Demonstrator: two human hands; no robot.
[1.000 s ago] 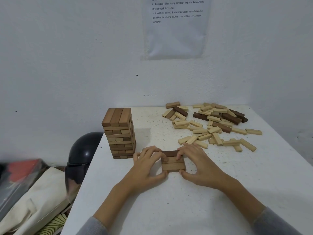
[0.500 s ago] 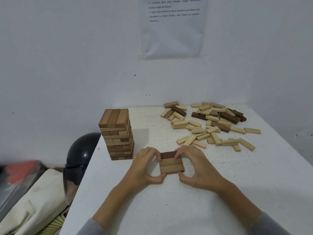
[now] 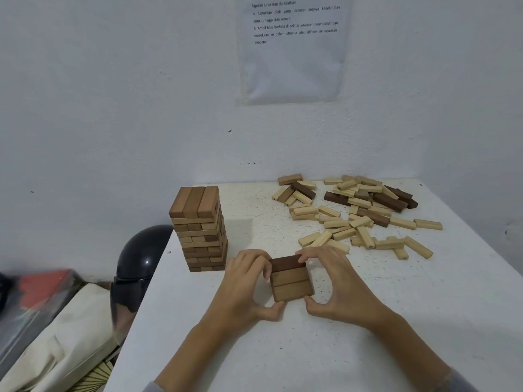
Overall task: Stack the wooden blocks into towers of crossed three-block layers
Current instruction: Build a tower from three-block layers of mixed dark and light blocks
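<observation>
Both hands pinch a flat layer of three blocks (image 3: 291, 280) on the white table (image 3: 396, 321), near its front middle. Left hand (image 3: 246, 287) curls round the layer's left side, thumb at the near corner, fingers at the far dark block. Right hand (image 3: 336, 284) does the same on the right side, fingertips on the dark block's far edge. Finished tower (image 3: 199, 229) stands just left and behind, apart from the hands. Loose pile of blocks (image 3: 359, 213) is scattered at the back right. Black helmet (image 3: 141, 258) sits off the table's left edge; a printed sheet (image 3: 294, 49) is on the wall.
</observation>
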